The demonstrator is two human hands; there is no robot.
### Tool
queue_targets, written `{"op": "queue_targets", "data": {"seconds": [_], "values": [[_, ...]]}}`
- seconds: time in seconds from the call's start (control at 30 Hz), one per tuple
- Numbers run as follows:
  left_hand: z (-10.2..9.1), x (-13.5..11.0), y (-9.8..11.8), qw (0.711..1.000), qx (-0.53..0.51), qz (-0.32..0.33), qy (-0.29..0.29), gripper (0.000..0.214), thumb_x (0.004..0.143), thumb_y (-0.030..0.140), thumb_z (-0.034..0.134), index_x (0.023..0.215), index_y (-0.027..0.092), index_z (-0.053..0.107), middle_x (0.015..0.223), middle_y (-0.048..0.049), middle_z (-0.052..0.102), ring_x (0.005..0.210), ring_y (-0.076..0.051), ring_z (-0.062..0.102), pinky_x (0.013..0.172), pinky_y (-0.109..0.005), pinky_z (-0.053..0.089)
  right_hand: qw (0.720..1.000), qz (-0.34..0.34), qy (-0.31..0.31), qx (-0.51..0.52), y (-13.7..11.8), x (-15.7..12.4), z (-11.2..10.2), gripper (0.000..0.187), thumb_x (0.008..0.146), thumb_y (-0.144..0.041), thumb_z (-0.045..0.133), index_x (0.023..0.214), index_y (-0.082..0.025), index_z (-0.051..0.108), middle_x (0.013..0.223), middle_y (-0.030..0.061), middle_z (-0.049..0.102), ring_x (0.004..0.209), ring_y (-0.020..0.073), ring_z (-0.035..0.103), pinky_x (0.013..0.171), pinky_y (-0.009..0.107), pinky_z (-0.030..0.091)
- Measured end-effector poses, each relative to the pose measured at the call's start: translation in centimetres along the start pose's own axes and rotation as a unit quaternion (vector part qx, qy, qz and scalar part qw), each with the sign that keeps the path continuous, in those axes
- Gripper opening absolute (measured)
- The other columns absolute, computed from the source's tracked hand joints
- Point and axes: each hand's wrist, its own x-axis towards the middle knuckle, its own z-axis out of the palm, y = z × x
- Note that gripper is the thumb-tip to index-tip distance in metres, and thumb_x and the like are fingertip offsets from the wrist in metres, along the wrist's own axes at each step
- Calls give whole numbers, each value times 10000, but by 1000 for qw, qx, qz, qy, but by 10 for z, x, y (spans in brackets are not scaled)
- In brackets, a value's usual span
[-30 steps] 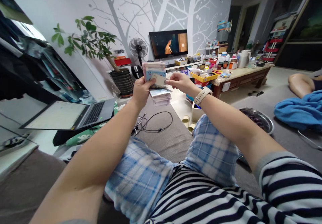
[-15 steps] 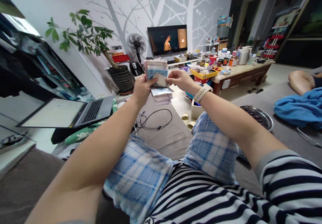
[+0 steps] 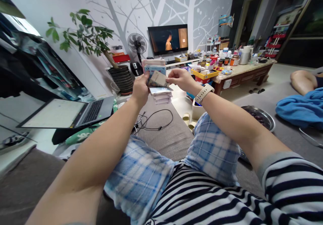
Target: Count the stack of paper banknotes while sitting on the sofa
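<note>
My left hand (image 3: 140,88) is closed around a small stack of cards (image 3: 156,69), pink at the back and light blue in front. A beige card (image 3: 159,77) with a darker printed lower part slants across the front of that stack. The fingertips of my right hand (image 3: 181,78) pinch the beige card's right edge; a watch with a pale strap is on that wrist. Just below both hands, a pile of similar cards (image 3: 163,97) sits on the grey sofa (image 3: 169,140). The print on the cards is too small to read.
An open laptop (image 3: 93,112) stands to the left and a black cable (image 3: 161,128) lies on the sofa. At the right are a metal bowl (image 3: 270,122), a blue cloth (image 3: 302,108) and another person's leg (image 3: 301,80). A cluttered wooden table (image 3: 242,73) stands beyond.
The beige card now sits more tilted and shows more of its face in front of the stack. My left hand and its stack have shifted slightly left.
</note>
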Motion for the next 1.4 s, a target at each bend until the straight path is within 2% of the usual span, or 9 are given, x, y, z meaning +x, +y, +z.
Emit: {"op": "queue_targets", "data": {"seconds": [0.17, 0.4, 0.73, 0.97, 1.13, 1.3, 1.4], "values": [[-1, -1, 2, 1000, 10, 1, -9, 275, 799, 432, 614, 778, 157, 605, 807, -78, 680, 889, -261, 669, 747, -380, 548, 999, -19, -32, 33, -4, 0, 2, 183, 710, -124, 703, 687, -146, 524, 623, -45, 522, 583, 62, 449, 560, 213, 373], [-4, -1, 0, 1000, 13, -8, -15, 248, 811, 412, 601, 793, 165, 607, 769, -63, 667, 821, -235, 673, 732, -362, 544, 995, -23, -75, 68, -5, -2, 3, 152, 708, -72, 673, 721, -144, 539, 628, -55, 519, 577, 57, 451, 572, 215, 385], [4, -8, 10, 1000, 13, -12, -2, 219, 788, 386, 606, 815, 170, 628, 814, -68, 690, 863, -228, 673, 753, -347, 540, 995, 26, -57, 77, -19, -7, 8, 105, 720, -80, 652, 731, -151, 575, 612, -45, 526, 562, 67, 436, 541, 224, 353], [15, -18, 12, 998, 16, -2, 68, 191, 757, 354, 614, 762, 164, 608, 724, -52, 678, 854, -242, 669, 735, -338, 536, 989, -11, -15, 144, -24, -13, 15, 54, 724, -153, 648, 758, -154, 607, 617, -48, 541, 554, 62, 446, 531, 220, 351], [24, -41, 18, 994, 22, 11, 110, 162, 733, 325, 613, 743, 163, 603, 708, -38, 674, 858, -242, 670, 745, -341, 534, 986, 7, 63, 157, -30, -42, 19, 59, 692, -175, 670, 731, -155, 630, 651, -33, 588, 570, 59, 470, 544, 216, 370], [25, -75, 20, 987, 14, -31, 156, 181, 724, 357, 620, 787, 187, 620, 768, -33, 698, 878, -244, 676, 766, -349, 534, 977, 47, 80, 191, -32, -87, 33, 105, 654, -219, 715, 726, -166, 659, 676, -16, 632, 586, 72, 513, 562, 220, 403], [29, -96, 19, 978, -5, -50, 203, 165, 709, 348, 622, 788, 203, 635, 783, -23, 710, 855, -234, 681, 759, -338, 536, 962, 85, 90, 243, -29, -105, 44, 165, 628, -255, 744, 753, -179, 669, 682, -17, 637, 599, 85, 539, 573, 224, 423]]}}
